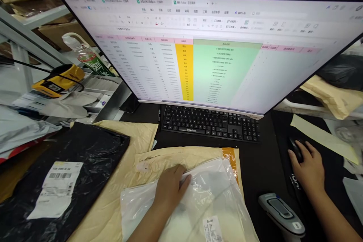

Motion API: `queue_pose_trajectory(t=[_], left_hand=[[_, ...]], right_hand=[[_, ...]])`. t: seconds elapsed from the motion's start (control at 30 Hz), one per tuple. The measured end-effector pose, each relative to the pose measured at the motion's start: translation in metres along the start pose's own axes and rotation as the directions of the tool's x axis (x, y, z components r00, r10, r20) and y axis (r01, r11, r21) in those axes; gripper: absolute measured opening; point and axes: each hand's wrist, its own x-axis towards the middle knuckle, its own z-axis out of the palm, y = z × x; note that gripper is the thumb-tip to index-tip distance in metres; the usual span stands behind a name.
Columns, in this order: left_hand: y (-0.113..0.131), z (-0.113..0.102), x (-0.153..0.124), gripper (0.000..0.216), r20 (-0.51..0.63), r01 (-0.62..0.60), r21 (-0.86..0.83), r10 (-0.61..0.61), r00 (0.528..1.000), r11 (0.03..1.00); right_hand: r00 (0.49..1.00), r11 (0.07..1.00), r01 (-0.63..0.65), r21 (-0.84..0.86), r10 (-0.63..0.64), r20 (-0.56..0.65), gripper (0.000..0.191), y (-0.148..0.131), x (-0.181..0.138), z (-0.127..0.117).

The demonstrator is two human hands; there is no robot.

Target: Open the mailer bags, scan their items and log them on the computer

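My left hand pinches the upper edge of a clear plastic bag, which has a small printed label at its lower part. Under that bag lies a yellowish padded mailer with a strip of brown tape on its right end. On the right, my right hand rests over a black computer mouse, fingers on its top. A grey barcode scanner lies between my two hands. Beyond them stand a black keyboard and a monitor showing a spreadsheet.
At left, a black plastic mailer with a shipping label overlaps another padded mailer. Behind them are a yellow tape measure-like device and a green-labelled bottle. A cream paper strip lies beyond the mouse.
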Motion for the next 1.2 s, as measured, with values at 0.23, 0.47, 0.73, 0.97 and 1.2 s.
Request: queue_pose_trajectory(t=[0.23, 0.47, 0.73, 0.97, 1.2], left_hand=[[-0.0013, 0.0013, 0.0014, 0.027, -0.001, -0.002, -0.014, 0.002, 1.000, 1.000], [-0.0013, 0.0008, 0.0017, 0.026, 0.002, -0.003, -0.012, 0.003, 1.000, 1.000], [-0.0005, -0.0007, 0.0000, 0.028, 0.008, 0.002, -0.040, -0.002, 1.000, 0.999], [-0.0013, -0.0004, 0.0010, 0.030, 0.013, 0.006, -0.038, -0.005, 1.000, 0.999], [-0.0003, -0.0008, 0.0016, 0.028, -0.001, 0.004, -0.025, -0.004, 1.000, 1.000]], right_hand=[[1.000, 1.000, -0.010, -0.002, 0.010, -0.010, 0.066, 0.0002, -0.0007, 0.0012], [1.000, 1.000, -0.001, 0.008, 0.001, -0.011, 0.066, -0.0026, 0.0005, -0.0006], [0.998, 0.999, 0.042, 0.025, -0.041, -0.037, 0.064, 0.0018, -0.0002, 0.0036], [0.998, 0.999, 0.045, 0.024, -0.044, -0.044, 0.067, 0.0050, 0.0007, 0.0052], [0.998, 0.999, 0.044, 0.025, -0.043, -0.042, 0.067, 0.0029, -0.0001, 0.0044]])
